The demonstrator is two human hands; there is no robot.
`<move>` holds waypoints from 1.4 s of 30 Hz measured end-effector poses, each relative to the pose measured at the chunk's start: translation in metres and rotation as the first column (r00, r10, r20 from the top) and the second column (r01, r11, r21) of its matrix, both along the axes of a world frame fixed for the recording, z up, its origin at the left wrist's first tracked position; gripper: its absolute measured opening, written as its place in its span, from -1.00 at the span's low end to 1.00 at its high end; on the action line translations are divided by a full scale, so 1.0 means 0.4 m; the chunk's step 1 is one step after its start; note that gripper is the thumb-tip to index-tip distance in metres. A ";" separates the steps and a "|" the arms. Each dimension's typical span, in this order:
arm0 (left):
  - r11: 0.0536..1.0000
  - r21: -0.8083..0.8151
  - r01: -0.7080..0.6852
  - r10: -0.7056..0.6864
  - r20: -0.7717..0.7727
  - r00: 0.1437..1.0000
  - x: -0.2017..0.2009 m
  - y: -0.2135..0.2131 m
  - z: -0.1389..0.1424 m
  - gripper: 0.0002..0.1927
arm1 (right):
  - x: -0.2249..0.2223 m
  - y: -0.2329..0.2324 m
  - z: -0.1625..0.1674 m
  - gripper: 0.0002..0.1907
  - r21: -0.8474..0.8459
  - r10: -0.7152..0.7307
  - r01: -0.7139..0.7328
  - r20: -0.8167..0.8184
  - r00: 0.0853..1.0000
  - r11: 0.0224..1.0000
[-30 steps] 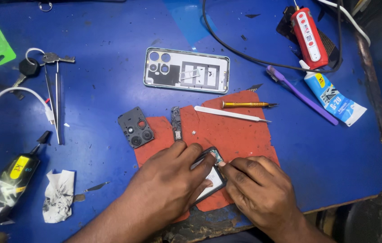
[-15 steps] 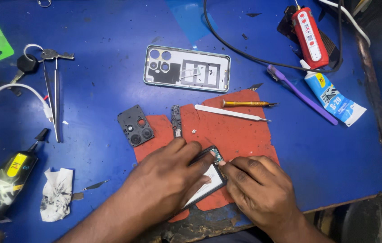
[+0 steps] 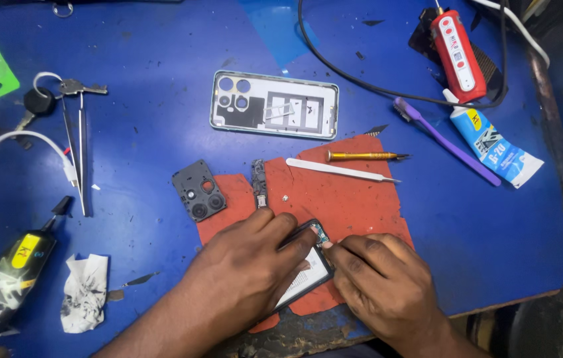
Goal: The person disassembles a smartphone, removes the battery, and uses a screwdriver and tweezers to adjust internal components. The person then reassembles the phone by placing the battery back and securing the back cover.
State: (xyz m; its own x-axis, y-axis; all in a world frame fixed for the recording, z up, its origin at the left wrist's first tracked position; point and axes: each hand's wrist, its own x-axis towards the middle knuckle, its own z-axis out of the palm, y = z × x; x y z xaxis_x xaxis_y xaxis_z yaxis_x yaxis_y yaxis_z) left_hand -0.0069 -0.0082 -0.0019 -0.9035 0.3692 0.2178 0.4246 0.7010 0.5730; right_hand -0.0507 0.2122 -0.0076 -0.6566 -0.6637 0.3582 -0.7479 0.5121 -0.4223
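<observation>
Both hands' grip pinching opened phone [image 3: 308, 268], left hand [image 3: 245, 278], right hand [image 3: 384, 292], red mat [image 3: 354, 199], spudger [image 3: 341, 170] beyond

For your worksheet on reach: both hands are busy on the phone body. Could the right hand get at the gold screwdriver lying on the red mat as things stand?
Probably yes. The right hand works on the phone body, and the gold screwdriver lies just beyond on the red mat. Only the white pry tool lies between, flat and easily passed over.

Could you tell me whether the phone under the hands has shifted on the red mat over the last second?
No. The phone lies at the same slant on the red mat, its top corner just as far below the white spudger; both hands hold it as before.
</observation>
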 end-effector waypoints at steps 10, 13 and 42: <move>1.000 -0.003 0.029 -0.029 -0.008 1.000 0.000 -0.004 -0.006 -0.60 | -0.005 0.004 -0.009 -0.76 -0.023 0.015 -0.015 -0.023 1.000 1.000; 0.999 -0.017 0.038 -0.038 -0.021 0.999 0.003 -0.009 -0.009 -0.59 | -0.004 0.007 -0.014 -0.76 -0.013 0.020 -0.021 -0.039 0.999 1.000; 0.987 -0.121 0.106 -0.107 0.000 0.994 0.006 -0.005 -0.012 -0.51 | -0.006 0.014 -0.027 -0.74 -0.035 0.032 -0.033 -0.034 0.999 0.999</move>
